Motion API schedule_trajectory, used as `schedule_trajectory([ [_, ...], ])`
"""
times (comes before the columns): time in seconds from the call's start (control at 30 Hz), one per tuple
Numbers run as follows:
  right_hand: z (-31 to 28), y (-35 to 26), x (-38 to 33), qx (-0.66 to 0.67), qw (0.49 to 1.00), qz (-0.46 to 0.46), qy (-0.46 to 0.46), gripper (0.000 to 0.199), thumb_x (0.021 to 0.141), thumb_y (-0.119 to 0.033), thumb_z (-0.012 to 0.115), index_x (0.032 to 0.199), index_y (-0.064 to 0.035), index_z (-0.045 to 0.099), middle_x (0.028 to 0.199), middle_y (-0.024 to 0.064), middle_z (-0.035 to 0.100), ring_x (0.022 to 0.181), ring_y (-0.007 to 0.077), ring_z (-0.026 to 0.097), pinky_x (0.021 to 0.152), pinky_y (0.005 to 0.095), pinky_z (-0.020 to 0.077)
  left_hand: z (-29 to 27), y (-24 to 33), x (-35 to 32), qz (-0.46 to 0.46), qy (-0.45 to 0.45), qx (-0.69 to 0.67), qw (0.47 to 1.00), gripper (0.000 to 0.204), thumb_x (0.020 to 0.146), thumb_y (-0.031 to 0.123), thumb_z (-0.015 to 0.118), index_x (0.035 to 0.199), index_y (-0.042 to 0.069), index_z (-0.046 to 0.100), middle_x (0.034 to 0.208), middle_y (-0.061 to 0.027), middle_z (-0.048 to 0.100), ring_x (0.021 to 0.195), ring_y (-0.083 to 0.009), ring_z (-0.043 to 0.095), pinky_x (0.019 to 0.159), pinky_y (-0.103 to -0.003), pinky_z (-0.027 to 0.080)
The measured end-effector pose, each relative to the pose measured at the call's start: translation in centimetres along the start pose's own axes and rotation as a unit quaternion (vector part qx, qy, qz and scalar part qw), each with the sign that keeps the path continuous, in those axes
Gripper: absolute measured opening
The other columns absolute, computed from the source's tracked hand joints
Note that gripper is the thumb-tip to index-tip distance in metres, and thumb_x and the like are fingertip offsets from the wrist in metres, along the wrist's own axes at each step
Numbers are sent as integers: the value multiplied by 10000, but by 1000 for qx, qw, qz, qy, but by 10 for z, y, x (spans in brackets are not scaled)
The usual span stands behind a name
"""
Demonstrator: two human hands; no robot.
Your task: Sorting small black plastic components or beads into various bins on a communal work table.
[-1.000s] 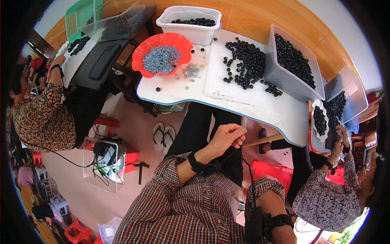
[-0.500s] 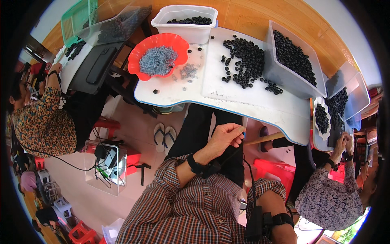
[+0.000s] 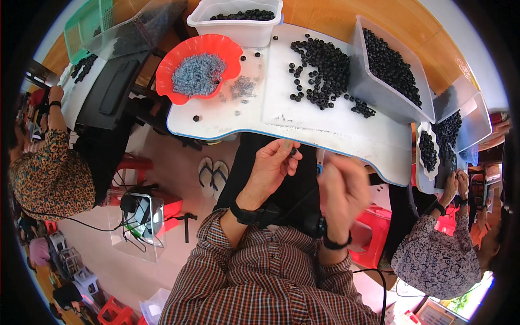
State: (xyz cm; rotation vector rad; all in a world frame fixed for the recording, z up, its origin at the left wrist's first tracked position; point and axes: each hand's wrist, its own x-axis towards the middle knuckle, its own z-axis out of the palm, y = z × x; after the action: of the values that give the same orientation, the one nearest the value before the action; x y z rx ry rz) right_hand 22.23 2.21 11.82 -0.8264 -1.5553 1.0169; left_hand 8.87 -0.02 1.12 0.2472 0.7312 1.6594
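Since the earlier frame, the blurred right hand (image 3: 342,187) has risen into view, its grip impossible to tell. Below the white table (image 3: 346,135) edge, left hand (image 3: 271,165) fingers (image 3: 286,149) pinch a small black ring (image 3: 293,152).

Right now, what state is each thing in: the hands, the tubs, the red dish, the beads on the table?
Left hand: raised over the lap, fingertips pinching a small dark bead.
Right hand: blurred, grip unclear.
Red dish: holding a heap of tiny grey pieces.
White tub: open, shallow layer of black beads.
Clear bin: open, holding many black beads.
Black beads: loose pile on the white table.
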Motion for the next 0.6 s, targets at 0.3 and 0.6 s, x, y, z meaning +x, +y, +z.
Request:
schedule_trajectory([
  [0.3, 29, 80, 5, 2, 989, 57, -136, 205, 821, 44, 704, 1014, -4, 654, 983, 74, 619, 739, 106, 617, 580, 225, 495, -10, 7, 4, 34, 31, 44, 998, 256, 991, 249, 568, 1061, 13, 639, 781, -26, 639, 592, -88, 568, 517, -213, 465],
  [0.6, 37, 90, 9, -27, 984, 59, -164, 117, 820, 72, 683, 896, 2, 629, 899, 82, 591, 674, 117, 643, 556, 233, 513, -19, 10, 6, 40, 70, 154, 985, 202, 974, 189, 596, 989, -2, 662, 722, -30, 634, 535, -73, 559, 460, -192, 455],
])
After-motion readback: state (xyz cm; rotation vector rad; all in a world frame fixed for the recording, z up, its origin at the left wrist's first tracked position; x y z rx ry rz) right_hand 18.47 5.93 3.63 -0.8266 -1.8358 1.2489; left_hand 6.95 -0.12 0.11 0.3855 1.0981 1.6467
